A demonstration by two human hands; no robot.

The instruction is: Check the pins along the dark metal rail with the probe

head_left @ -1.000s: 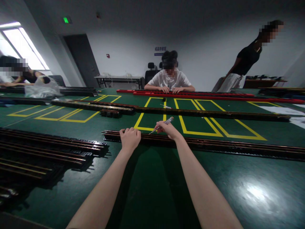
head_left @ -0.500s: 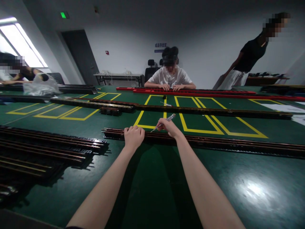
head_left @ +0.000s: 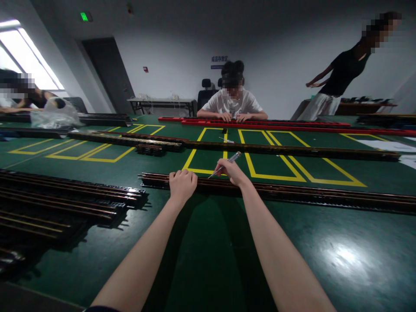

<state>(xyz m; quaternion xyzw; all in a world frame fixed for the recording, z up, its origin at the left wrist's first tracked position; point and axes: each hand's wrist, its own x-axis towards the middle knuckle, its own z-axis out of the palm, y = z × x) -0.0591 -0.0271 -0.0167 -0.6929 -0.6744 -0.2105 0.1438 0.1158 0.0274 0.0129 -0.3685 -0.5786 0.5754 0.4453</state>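
Observation:
A long black rail with copper-coloured strips [head_left: 292, 193] lies across the green table in front of me. My left hand [head_left: 183, 185] is closed over the rail near its left end, fingers curled over the far edge. In my right hand [head_left: 229, 170] is a slim screwdriver [head_left: 233, 157] with a clear handle, gripped like a pen. Its thin shaft slants down to the left, and the tip is at the rail, just right of my left hand. Whether the tip touches the rail I cannot tell.
More black rails [head_left: 65, 195] lie stacked at the left. Beyond the yellow tape outlines [head_left: 276, 177] runs another long rail [head_left: 292, 151]. A co-worker [head_left: 232, 102] sits opposite at a red rail [head_left: 276, 125]; another person [head_left: 346, 71] stands at the right. A plastic bag [head_left: 56, 115] lies far left.
The screwdriver and my right hand have shifted very slightly, its handle a little more upright. My left hand stays on the rail. The standing person's arms have moved out behind the body.

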